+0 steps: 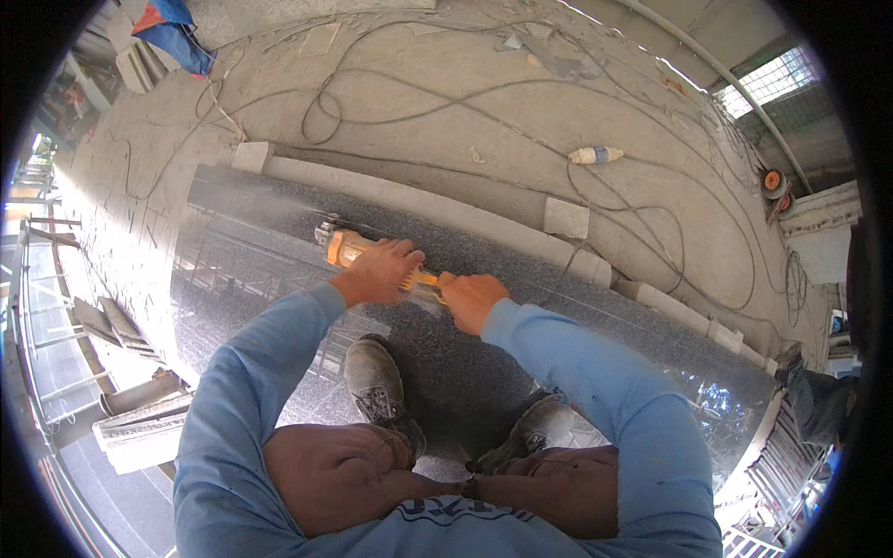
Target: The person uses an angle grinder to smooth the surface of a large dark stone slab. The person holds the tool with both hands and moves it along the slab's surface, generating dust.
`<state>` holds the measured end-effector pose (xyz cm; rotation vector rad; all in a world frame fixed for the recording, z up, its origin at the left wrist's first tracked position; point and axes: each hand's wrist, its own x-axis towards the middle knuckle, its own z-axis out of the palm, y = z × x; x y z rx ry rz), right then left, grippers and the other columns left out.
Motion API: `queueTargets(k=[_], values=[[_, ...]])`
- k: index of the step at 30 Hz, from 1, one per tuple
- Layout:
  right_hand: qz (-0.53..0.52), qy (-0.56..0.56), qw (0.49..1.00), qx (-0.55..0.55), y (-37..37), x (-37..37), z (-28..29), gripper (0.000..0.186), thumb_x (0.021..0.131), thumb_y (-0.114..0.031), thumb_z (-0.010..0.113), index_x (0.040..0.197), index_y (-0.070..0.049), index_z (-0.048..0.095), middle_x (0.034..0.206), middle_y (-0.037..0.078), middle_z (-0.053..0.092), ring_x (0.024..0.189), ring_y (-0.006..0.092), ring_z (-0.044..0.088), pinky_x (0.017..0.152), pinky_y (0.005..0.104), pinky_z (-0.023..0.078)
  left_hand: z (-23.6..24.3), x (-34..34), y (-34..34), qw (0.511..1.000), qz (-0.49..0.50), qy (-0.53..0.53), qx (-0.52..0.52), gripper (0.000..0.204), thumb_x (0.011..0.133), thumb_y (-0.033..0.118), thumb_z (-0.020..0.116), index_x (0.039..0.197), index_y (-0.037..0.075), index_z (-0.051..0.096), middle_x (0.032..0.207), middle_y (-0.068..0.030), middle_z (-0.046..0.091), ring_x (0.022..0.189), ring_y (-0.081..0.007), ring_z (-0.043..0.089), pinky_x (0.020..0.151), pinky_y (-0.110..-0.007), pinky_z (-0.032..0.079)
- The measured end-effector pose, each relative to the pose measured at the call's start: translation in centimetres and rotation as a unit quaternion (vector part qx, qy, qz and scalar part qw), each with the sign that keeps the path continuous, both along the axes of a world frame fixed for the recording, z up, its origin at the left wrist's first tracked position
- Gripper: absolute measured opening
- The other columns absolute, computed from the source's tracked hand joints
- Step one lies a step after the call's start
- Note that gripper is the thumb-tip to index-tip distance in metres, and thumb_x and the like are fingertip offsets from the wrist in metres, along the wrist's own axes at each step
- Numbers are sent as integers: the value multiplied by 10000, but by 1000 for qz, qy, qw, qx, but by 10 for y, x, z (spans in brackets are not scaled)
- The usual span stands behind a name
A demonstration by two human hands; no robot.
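Observation:
I am squatting on a dark, speckled, polished stone slab (pixel 246 279). Both my hands are on a yellow angle grinder (pixel 350 248) that lies low across the slab. My left hand (pixel 379 270) is wrapped around its body just behind the head. Farther back, my right hand (pixel 473 299) grips the rear handle. The grinder's head points left, close to the slab's far edge, and a plume of pale dust streams left from it. A thin light line runs along the slab near that edge. Whether the disc touches the stone is hard to make out.
Pale stone blocks (pixel 566 218) lie along the slab's far side. Cables (pixel 446 97) loop over the dusty floor, where a pale cylindrical thing with a blue band (pixel 595 155) lies. A blue and red cloth (pixel 175 37) is at the far left. My shoe (pixel 374 377) rests on the slab.

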<state>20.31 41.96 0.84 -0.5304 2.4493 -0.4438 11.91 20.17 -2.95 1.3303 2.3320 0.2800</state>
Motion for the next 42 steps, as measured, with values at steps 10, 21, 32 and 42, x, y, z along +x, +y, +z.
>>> queueTargets(k=[10, 21, 32, 42], values=[[-23, -3, 1000, -21, 3, 3, 11, 251, 875, -84, 621, 1098, 15, 561, 881, 191, 718, 835, 348, 726, 726, 465, 576, 11, 0, 3, 1000, -12, -5, 26, 719, 611, 193, 872, 1232, 50, 538, 1129, -142, 560, 1113, -342, 577, 965, -453, 467], [-15, -8, 1000, 12, 41, 31, 32, 185, 920, -116, 572, 1050, 16, 573, 866, 200, 718, 821, 353, 727, 725, 467, 578, 16, 27, 41, 999, -29, 9, 44, 746, 597, 210, 871, 1239, 57, 523, 1122, -138, 545, 1075, -342, 583, 925, -459, 483], [-15, -12, 1000, 1, 19, 14, 18, 204, 912, -98, 581, 1081, 16, 574, 899, 193, 722, 857, 347, 727, 753, 469, 573, 9, 15, 18, 999, -12, 15, 32, 759, 580, 201, 866, 1248, 57, 535, 1119, -140, 563, 1083, -353, 586, 953, -453, 481], [-19, 1, 1000, -9, -7, -5, 1, 283, 842, -46, 645, 1102, 22, 558, 906, 210, 710, 854, 354, 722, 739, 456, 579, 13, -5, -3, 1000, 3, -3, 5, 702, 616, 185, 861, 1231, 50, 553, 1140, -151, 570, 1105, -347, 588, 979, -454, 467]])
